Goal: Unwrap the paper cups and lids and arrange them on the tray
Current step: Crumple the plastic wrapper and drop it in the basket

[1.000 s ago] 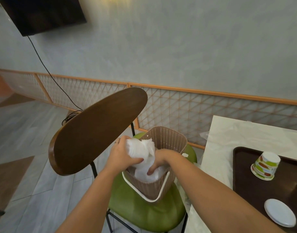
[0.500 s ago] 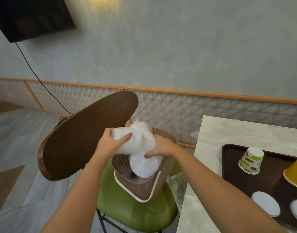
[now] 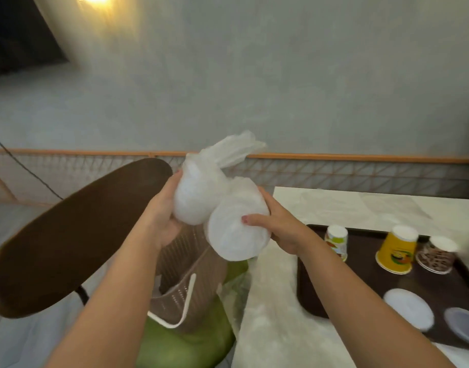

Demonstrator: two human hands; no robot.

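Observation:
My left hand (image 3: pixel 163 208) grips a plastic-wrapped white bundle (image 3: pixel 194 192) with a loose twisted plastic tail pointing up right. My right hand (image 3: pixel 277 224) grips a second wrapped stack of white lids (image 3: pixel 234 235), thumb on its flat face. Both packages hang above the brown woven basket (image 3: pixel 180 285). To the right, the dark brown tray (image 3: pixel 360 282) carries three upside-down paper cups: a multicoloured cup (image 3: pixel 336 241), a yellow cup (image 3: pixel 396 249) and a brown-patterned cup (image 3: pixel 437 254). Two white lids (image 3: pixel 408 308) (image 3: pixel 464 325) lie on the tray's near side.
The basket stands on a green chair seat (image 3: pixel 185 346) with a dark wooden backrest (image 3: pixel 76 235) at the left. The tray sits on a pale marble table (image 3: pixel 273 322). A grey wall with a lattice panel runs behind.
Both hands have lifted the two wrapped packages up out of the basket and shifted them right, toward the table. The view has swung right, showing more cups on the tray.

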